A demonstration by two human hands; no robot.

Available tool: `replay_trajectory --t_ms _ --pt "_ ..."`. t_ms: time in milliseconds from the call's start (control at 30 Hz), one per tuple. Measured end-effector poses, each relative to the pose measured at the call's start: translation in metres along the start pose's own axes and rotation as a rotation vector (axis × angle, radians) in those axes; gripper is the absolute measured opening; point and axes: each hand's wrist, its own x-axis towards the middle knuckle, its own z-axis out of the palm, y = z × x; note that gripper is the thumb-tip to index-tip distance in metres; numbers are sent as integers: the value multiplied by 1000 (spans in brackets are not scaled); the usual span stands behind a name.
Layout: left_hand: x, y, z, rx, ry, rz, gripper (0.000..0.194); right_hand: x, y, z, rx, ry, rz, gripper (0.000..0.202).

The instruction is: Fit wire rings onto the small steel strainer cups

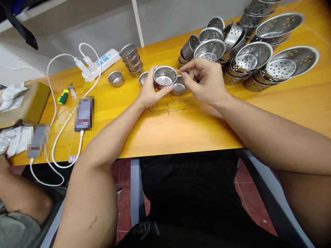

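Black-clothed lap (191,196) nearest us, our left hand (151,89) grips a round silver perforated-metal cup (165,76) above the yellow wooden table (196,134), best held steady while our right hand (205,80) curls beside it, pinching we can't tell what.

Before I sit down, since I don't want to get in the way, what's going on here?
A person's left hand holds a small perforated metal cup above the table. The right hand is close by the cup's right side; whether its fingers grip anything is too small to tell. Thin curved wires lie nearer the person, and stacked cups stand to the right.
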Motion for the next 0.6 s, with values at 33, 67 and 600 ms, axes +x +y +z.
replay_trajectory --t_ms 33,67,600 --pt "0 1 0 -15 11 0 103 0 0 0 5 -5 -1 60" --pt "0 2 -1 -29 23 -3 102 0 0 0 9 -8 -1 60" --pt "0 -3 -1 31 -6 51 104 -1 0 1 -2 -12 14 61"
